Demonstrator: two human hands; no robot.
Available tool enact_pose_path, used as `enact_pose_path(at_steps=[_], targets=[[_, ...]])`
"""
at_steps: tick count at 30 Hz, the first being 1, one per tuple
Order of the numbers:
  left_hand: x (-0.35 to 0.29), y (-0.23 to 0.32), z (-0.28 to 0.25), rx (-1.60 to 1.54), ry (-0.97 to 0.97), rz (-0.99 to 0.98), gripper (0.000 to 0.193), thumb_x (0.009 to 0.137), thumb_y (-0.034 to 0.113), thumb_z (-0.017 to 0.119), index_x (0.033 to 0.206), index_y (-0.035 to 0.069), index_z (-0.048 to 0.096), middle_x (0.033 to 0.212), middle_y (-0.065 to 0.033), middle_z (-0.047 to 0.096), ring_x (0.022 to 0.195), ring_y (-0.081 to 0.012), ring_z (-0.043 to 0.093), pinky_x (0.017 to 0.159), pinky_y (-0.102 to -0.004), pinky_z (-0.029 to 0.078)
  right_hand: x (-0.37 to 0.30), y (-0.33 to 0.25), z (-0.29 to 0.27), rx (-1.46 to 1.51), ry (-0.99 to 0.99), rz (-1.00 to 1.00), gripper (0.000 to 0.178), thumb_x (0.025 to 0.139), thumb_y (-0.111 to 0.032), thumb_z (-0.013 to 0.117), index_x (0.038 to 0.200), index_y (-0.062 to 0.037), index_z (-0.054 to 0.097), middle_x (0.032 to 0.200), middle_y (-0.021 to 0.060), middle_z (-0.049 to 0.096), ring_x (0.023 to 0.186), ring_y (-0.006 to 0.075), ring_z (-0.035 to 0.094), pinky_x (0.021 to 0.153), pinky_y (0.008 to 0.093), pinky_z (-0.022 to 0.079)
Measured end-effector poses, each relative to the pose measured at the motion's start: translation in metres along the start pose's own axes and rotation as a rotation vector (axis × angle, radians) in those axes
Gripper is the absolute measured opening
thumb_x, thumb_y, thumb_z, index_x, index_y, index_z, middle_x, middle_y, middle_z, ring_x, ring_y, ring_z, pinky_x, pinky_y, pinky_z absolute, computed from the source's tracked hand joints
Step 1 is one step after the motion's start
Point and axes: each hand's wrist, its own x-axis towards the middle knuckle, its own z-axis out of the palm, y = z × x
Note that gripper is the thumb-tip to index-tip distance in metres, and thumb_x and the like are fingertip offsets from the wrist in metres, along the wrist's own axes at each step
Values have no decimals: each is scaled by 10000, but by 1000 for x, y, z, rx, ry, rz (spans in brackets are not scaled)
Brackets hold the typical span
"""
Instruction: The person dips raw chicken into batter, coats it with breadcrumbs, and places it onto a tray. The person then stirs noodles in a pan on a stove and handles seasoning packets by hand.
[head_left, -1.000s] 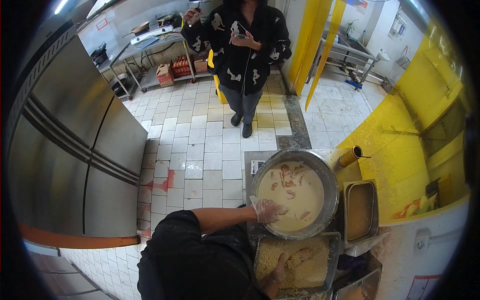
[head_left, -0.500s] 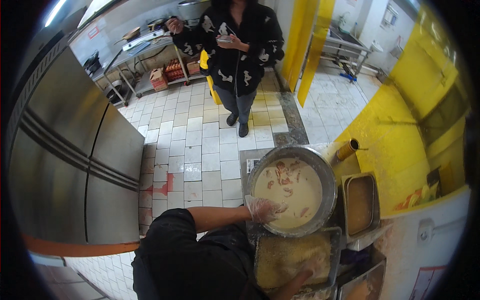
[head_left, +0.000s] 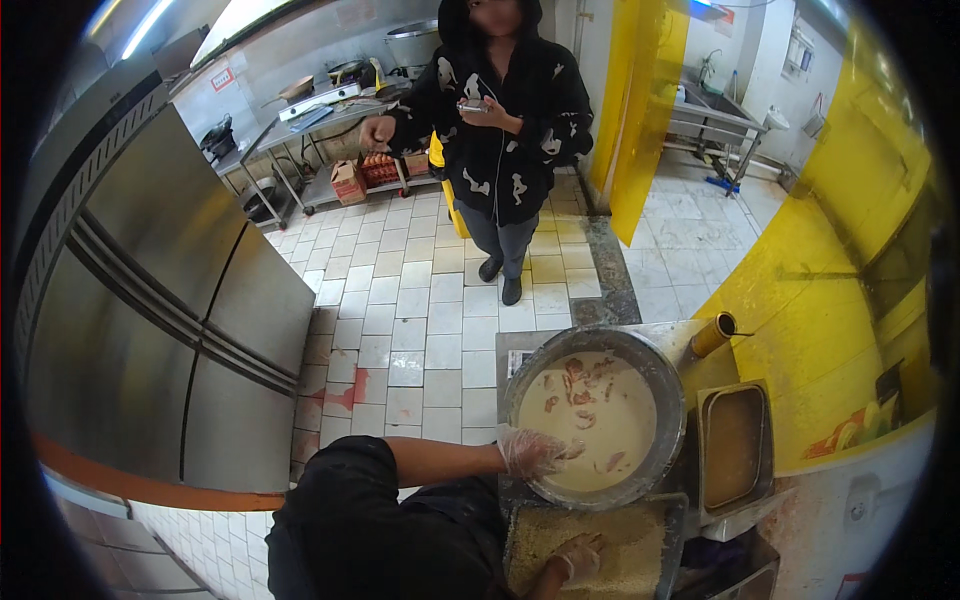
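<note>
My left hand [head_left: 531,453], in a clear plastic glove, reaches over the near left rim of a large round metal bowl [head_left: 673,440]. Its batter-coated fingers point into the pale liquid batter [head_left: 625,440], apart, with nothing plainly held. Reddish pieces of meat [head_left: 577,382] float mostly in the far half of the batter. Below the bowl, a rectangular tray [head_left: 677,545] holds yellowish crumbs [head_left: 630,540]. My right hand [head_left: 578,558], also gloved, lies on the crumbs with its fingers spread; no piece shows beneath it.
Right of the bowl are a metal pan of brownish contents [head_left: 730,440] and a yellow-brown cylinder [head_left: 712,336]. Yellow strip curtains [head_left: 800,330] hang beyond. A person [head_left: 505,130] stands across the tiled floor holding a small object. A steel refrigerator [head_left: 150,350] stands left.
My right hand has drawn back leftward across the crumbs. The left hand stays at the bowl's rim. The view has tilted up, and the standing person has lowered one raised hand.
</note>
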Motion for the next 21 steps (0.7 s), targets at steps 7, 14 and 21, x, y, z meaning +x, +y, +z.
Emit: enact_pose_path(at_steps=[7, 14, 21], targets=[[-1, 7, -5, -32, 253, -97, 303, 854, 364, 576, 936, 72, 578, 819, -154, 595, 762, -341, 594, 678, -431, 464, 13, -100, -26, -633, 260, -94, 278, 921, -264, 459, 969, -25, 594, 907, 149, 618, 867, 322, 591, 772, 397, 473], [-4, 8, -12, -63, 227, -199, 292, 863, 352, 565, 923, 67, 559, 862, -162, 587, 807, -342, 580, 706, -425, 459, 0, 11, 19, -248, 132, 203, 304, 915, -273, 476, 1052, -30, 598, 964, 151, 625, 900, 307, 588, 780, 378, 473], [-1, 15, -11, -75, 180, -178, 298, 855, 341, 573, 931, 53, 565, 876, -179, 600, 791, -363, 588, 693, -430, 464, -5, -47, -9, 117, 222, 220, 253, 867, -145, 504, 1078, -11, 542, 1063, 116, 589, 982, 247, 567, 820, 287, 464]])
